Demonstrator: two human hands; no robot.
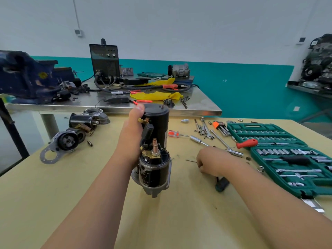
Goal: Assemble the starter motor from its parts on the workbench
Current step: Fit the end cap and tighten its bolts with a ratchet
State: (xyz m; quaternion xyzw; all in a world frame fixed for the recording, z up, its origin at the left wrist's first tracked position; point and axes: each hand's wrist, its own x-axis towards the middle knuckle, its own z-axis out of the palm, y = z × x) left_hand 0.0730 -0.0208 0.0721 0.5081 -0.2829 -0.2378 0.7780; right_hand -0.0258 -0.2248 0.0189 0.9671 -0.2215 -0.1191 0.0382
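Note:
My left hand grips the black starter motor near its top, with the thumb over the rim. The motor stands upright on the yellow workbench. Its solenoid with a copper terminal stud faces me, and the grey nose housing sits at the bottom. My right hand rests on the bench to the right of the motor, fingers curled down over a thin long screw. A dark green tool handle lies just under the right wrist.
Other starter motor parts lie at the bench's left. A green socket set case lies open at right, with loose sockets, wrenches, hex keys and a red screwdriver nearby. A steel table stands behind.

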